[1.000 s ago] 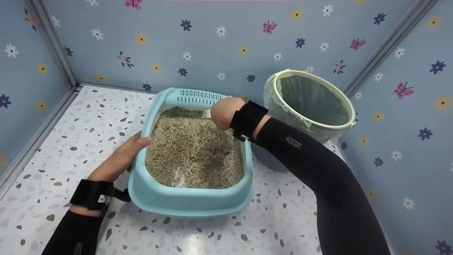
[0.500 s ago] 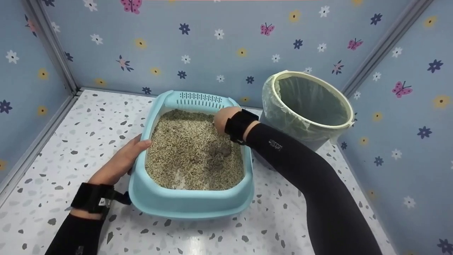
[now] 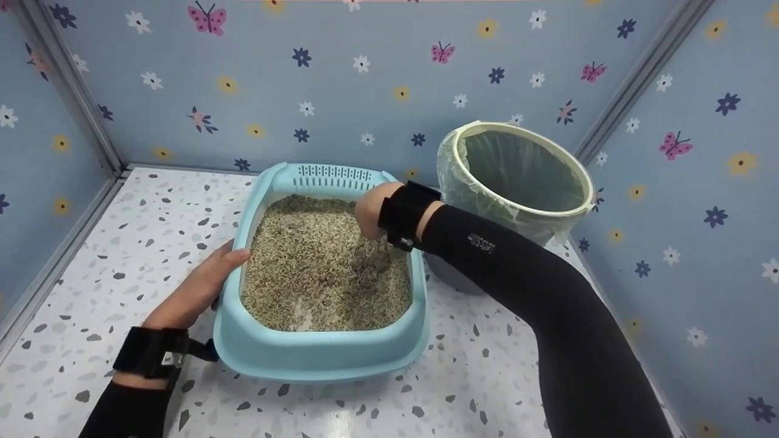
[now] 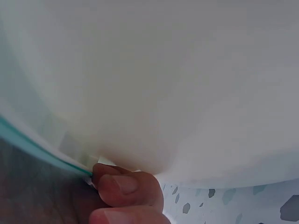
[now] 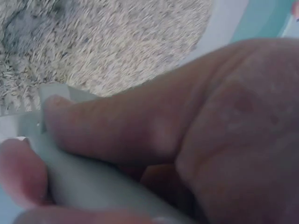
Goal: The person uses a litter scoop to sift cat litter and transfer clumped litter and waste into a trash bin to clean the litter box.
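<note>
A light blue litter box (image 3: pixel 316 356) filled with beige litter (image 3: pixel 298 267) stands on the speckled floor. My left hand (image 3: pixel 198 289) grips its left rim, thumb on top; in the left wrist view the fingers (image 4: pixel 126 186) curl against the box's pale wall (image 4: pixel 163 84). My right hand (image 3: pixel 370 210) hangs low over the far right of the litter, just above a dark grey clump (image 3: pixel 372 263). In the right wrist view its fingers wrap a pale scoop handle (image 5: pixel 84 186) above the litter (image 5: pixel 117 42). The scoop's head is hidden.
A round bin (image 3: pixel 572 207) lined with a clear bag stands right of the box, close to the right forearm. Blue flowered walls (image 3: pixel 365 79) close in the back and both sides. Speckled floor (image 3: pixel 122 243) shows left of and in front of the box.
My right hand has come down from the box's far rim and dipped towards the dark clump. The left hand keeps its hold on the rim.
</note>
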A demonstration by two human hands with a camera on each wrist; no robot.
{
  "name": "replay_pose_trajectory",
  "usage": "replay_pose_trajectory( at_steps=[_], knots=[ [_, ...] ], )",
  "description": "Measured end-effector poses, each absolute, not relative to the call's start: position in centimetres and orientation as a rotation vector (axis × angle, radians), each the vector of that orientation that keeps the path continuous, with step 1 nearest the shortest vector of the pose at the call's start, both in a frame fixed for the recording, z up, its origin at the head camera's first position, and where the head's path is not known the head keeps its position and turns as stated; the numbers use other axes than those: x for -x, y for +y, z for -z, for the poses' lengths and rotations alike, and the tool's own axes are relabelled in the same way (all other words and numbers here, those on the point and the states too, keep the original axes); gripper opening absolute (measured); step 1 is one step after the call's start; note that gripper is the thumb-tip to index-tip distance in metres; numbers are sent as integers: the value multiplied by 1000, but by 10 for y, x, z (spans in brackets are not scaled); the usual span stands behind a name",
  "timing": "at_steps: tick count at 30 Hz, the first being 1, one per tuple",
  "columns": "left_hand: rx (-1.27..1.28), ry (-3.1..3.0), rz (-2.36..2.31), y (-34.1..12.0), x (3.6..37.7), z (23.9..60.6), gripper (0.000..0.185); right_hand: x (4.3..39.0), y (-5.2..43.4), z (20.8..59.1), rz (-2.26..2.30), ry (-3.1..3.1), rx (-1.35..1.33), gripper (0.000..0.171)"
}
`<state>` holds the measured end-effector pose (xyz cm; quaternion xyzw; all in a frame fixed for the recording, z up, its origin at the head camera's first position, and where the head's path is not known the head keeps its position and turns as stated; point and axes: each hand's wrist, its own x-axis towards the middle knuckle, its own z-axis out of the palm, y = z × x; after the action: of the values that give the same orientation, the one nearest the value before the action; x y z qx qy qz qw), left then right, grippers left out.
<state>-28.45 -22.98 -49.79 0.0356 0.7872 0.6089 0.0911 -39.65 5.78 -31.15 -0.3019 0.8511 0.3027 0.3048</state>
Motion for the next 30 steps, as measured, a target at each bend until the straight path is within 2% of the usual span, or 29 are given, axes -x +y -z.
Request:
replay_pose_trajectory(
  at_steps=[10,15,23,30],
  knots=[
    [-144,2329,-1822,-231,286,497,81,380,56,302,-786,2188,864,36],
    [-94,2321,-1808,-230,285,496,84,377,57,289,-731,2279,846,42],
    [-82,2309,-1825,-231,283,495,85,371,44,270,-917,2339,870,39],
    [-57,2312,-1811,-228,283,493,87,373,46,272,-904,2338,860,37]
  ],
)
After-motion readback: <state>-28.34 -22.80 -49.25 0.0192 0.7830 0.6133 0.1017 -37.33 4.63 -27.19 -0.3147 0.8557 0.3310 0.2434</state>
